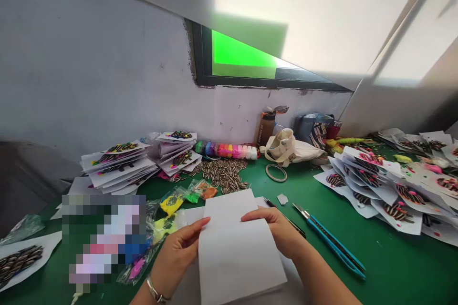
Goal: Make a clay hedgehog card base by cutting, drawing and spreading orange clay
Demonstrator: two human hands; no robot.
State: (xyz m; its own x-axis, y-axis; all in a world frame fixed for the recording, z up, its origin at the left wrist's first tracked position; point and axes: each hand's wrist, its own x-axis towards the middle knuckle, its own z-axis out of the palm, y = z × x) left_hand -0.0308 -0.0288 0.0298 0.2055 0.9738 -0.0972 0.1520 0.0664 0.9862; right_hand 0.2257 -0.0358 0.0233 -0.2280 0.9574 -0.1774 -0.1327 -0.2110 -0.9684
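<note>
White paper (239,257) is held up in front of me, with a fold or overlapping edge across its middle. My left hand (182,250) grips its left edge between thumb and fingers, and a metal band circles that wrist. On the other side, my right hand (277,231) pinches the paper near the overlap, its thumb hidden underneath. More white paper lies below on the green table (390,267). Just right of my right hand are a dark, slim pen-like tool (286,219) and blue-handled tweezers (329,240). A small paper scrap (282,199) is nearby.
Striped sunflower seeds (225,175) lie in a heap behind the paper. Bagged coloured clay (171,204) is at left, beside a pixelated patch. Stacks of seed-decorated sheets (121,169) stand at left and right. A tape roll (276,173), cloth bag (289,147) and bottle (265,128) sit behind.
</note>
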